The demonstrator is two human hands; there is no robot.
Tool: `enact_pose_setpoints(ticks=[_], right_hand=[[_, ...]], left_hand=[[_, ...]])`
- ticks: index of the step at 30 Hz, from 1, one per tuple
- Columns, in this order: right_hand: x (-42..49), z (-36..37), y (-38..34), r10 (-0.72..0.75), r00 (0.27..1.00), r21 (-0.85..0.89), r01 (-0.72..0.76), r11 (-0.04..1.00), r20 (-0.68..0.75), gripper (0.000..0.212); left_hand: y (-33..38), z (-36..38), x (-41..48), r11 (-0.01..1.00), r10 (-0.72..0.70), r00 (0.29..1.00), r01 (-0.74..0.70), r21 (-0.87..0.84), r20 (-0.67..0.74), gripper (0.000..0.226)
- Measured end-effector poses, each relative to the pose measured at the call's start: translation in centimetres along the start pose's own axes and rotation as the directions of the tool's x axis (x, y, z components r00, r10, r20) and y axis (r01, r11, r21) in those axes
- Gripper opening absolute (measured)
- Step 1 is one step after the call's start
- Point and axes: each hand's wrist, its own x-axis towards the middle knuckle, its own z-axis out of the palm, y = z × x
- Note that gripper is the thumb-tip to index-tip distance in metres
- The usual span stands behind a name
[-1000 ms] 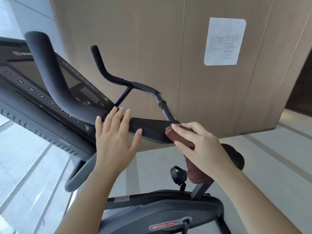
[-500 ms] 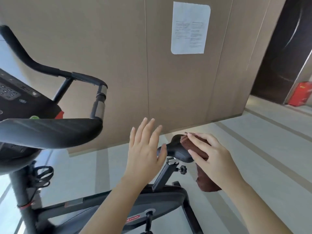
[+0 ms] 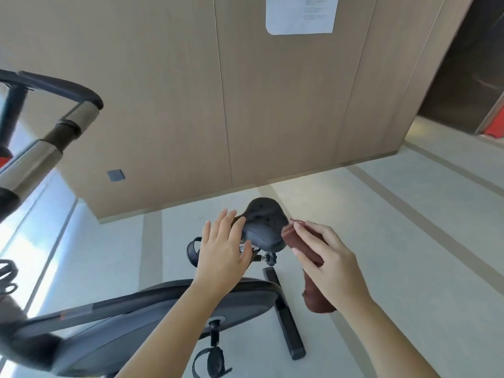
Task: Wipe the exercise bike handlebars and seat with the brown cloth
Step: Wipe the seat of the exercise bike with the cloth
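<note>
Head view: right hand (image 3: 327, 261) has a curled grip on the folded brown cloth (image 3: 293, 238), just beside the black padded bike seat (image 3: 266, 223); left hand (image 3: 222, 251) flat-fingered, holding nothing, at its nose. Seat step, I reckon: next, press cloth onto the seat top

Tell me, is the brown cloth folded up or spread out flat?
Folded up. The brown cloth is a thick wad gripped by the right hand, one end hanging below the palm.
</note>
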Motion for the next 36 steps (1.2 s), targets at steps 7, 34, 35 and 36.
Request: enact_pose_setpoints(ticks=[7, 34, 35, 36], right_hand=[[2.7, 5.6, 4.7, 0.080, 0.991, 0.003, -0.081, 0.997, 0.110, 0.044], [17.9, 22.9, 16.4, 0.056, 0.849, -0.282, 0.111, 0.953, 0.526, 0.041], [18.9, 23.5, 16.9, 0.033, 0.816, -0.261, 0.146, 0.954, 0.577, 0.040], [19.4, 23.8, 17.2, 0.007, 0.792, -0.238, 0.176, 0.955, 0.611, 0.040]], left_hand=[[-4.3, 7.0, 4.0, 0.997, -0.026, 0.988, 0.036, -0.066, 0.153, 0.047], [-11.3, 20.2, 10.3, 0.988, -0.130, 0.959, 0.147, -0.050, 0.253, 0.043], [-11.4, 20.3, 10.3, 0.989, -0.128, 0.964, 0.142, -0.044, 0.234, 0.042], [-11.4, 20.5, 10.3, 0.990, -0.127, 0.968, 0.139, -0.039, 0.215, 0.042]])
